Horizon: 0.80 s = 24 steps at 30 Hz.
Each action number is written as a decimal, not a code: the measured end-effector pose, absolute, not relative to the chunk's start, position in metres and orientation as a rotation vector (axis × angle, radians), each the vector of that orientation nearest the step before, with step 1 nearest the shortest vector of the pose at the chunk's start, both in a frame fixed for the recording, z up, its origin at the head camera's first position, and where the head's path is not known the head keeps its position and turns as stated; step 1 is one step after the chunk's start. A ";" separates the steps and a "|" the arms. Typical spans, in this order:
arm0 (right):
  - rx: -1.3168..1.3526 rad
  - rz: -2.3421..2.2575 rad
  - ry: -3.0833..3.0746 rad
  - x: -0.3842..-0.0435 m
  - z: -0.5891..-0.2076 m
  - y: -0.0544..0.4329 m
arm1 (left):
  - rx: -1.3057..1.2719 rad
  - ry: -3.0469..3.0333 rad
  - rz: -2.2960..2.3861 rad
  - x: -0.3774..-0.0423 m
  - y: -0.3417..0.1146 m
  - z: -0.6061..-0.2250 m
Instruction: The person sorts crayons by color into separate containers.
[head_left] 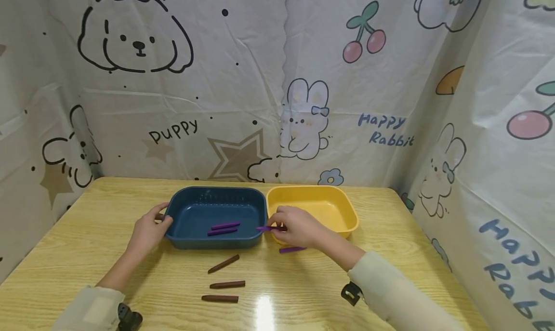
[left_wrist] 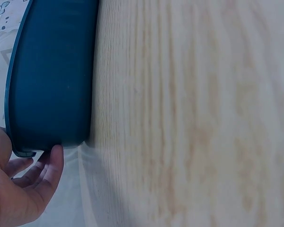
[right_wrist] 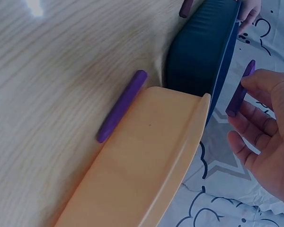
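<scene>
My left hand [head_left: 149,229] grips the left rim of a dark blue tray [head_left: 204,244], thumb at the rim and fingers against the outer wall in the left wrist view. Two purple crayons [head_left: 222,232] lie side by side inside this tray. My right hand [head_left: 300,226] pinches another purple crayon [right_wrist: 240,90] between thumb and fingers, over the place where the blue tray meets a yellow tray [head_left: 347,201]. Its tip points left toward the blue tray in the head view. One more purple crayon [right_wrist: 121,106] lies on the table along the yellow tray's front wall.
Three brown crayons [head_left: 227,284] lie spread on the wooden table [head_left: 173,292] in front of the blue tray. A printed cloth [head_left: 243,95] hangs behind the table and along both sides. The two trays stand side by side near the back edge.
</scene>
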State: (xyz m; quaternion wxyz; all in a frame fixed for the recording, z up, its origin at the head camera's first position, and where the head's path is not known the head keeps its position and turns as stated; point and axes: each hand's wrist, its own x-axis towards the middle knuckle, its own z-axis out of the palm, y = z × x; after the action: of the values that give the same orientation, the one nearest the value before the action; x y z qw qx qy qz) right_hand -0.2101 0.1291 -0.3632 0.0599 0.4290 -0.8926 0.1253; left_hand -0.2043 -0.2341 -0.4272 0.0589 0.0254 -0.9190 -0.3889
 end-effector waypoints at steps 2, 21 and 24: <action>1.295 0.371 -2.702 -0.212 -0.362 0.126 | 0.079 -2.781 -1.178 -0.205 -0.234 -0.427; 1.273 0.306 -2.796 -0.237 -0.346 0.092 | 0.069 -2.779 -1.190 -0.205 -0.235 -0.427; 1.281 0.283 -2.802 -0.240 -0.346 0.088 | 0.073 -2.776 -1.195 -0.205 -0.235 -0.427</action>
State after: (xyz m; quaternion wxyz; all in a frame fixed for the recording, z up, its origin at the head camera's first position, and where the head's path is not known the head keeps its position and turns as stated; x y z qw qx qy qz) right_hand -0.2399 0.0878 -0.3456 0.0240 0.4139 -0.9054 0.0915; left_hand -0.2045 -0.2347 -0.4268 0.0591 0.0241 -0.9167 -0.3945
